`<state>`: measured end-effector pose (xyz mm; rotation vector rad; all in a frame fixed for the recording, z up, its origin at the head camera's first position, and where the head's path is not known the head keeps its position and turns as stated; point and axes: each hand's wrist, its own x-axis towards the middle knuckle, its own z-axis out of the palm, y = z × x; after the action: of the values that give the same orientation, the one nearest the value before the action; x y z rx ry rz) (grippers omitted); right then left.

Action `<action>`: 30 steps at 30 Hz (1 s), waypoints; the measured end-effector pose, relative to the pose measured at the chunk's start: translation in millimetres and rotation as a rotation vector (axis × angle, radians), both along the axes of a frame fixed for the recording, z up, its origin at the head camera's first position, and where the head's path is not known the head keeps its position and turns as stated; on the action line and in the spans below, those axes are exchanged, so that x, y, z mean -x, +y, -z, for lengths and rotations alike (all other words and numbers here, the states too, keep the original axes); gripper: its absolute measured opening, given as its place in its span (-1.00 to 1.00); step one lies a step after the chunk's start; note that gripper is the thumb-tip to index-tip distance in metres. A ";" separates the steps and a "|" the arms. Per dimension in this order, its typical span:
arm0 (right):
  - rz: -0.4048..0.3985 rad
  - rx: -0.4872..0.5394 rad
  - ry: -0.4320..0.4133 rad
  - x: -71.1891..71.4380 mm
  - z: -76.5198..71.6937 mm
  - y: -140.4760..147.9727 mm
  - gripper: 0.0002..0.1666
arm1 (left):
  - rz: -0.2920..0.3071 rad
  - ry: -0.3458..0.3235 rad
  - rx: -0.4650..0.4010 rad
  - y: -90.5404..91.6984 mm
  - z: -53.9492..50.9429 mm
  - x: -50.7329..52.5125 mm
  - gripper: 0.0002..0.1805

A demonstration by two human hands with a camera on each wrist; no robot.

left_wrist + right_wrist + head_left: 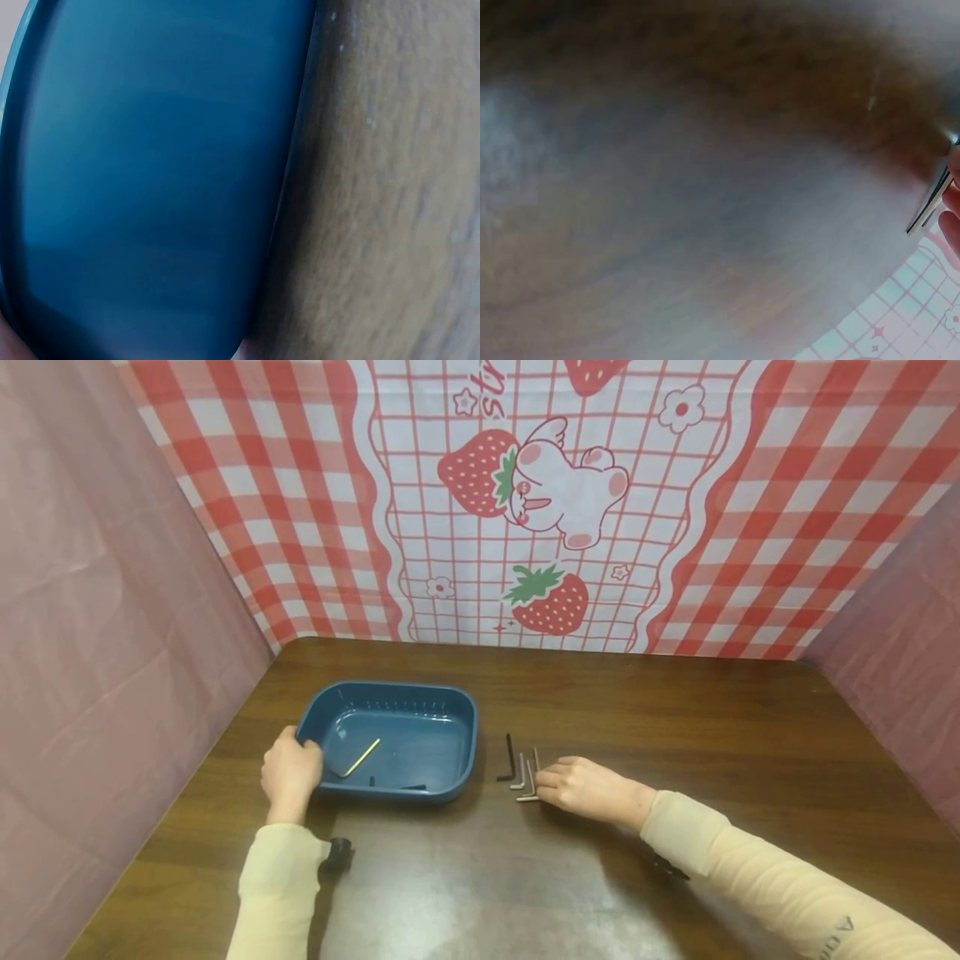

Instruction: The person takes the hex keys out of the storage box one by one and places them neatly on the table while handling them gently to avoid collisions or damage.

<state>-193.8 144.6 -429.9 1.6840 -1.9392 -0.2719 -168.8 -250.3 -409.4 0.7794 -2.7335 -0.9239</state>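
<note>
My left hand [291, 770] grips the left rim of a blue plastic tray [471, 752], thumb over the edge. In the left wrist view the tray's outer wall [157, 172] fills most of the frame. Inside the tray lie a gold hex key [362, 758] and small dark pieces, partly hidden by the near wall. To the right of it, a black hex key [511, 758] and silver hex keys [521, 770] stand in a row on the table. At the row's right end my right hand [573, 787] pinches a bronze-coloured hex key [536, 757], partly covered by the fingers.
A brown wooden table [675, 718] lies under everything. Behind it hangs a red-and-white checked cloth [480, 602] with strawberries. Pinkish curtains [97, 652] close off both sides. A small black device [339, 853] sits at my left wrist.
</note>
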 end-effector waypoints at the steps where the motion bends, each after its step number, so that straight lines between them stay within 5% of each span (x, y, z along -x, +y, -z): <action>1: -0.003 0.000 -0.003 0.2 -0.5 0.3 -0.91 | 0.000 0.001 0.000 0.0 -0.1 0.1 -0.57; 25: 0.020 0.002 -0.079 -1.4 0.9 1.0 -0.92 | 0.002 -0.002 -0.002 -1.6 1.7 0.2 -0.57; 30: 0.014 0.075 -0.153 -0.7 1.9 0.0 -0.89 | 0.004 -0.003 0.004 -1.6 1.8 1.1 -0.58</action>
<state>-193.1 144.6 -431.8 1.6851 -2.0453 -0.0762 -170.0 -251.9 -411.2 0.7751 -2.7392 -0.9192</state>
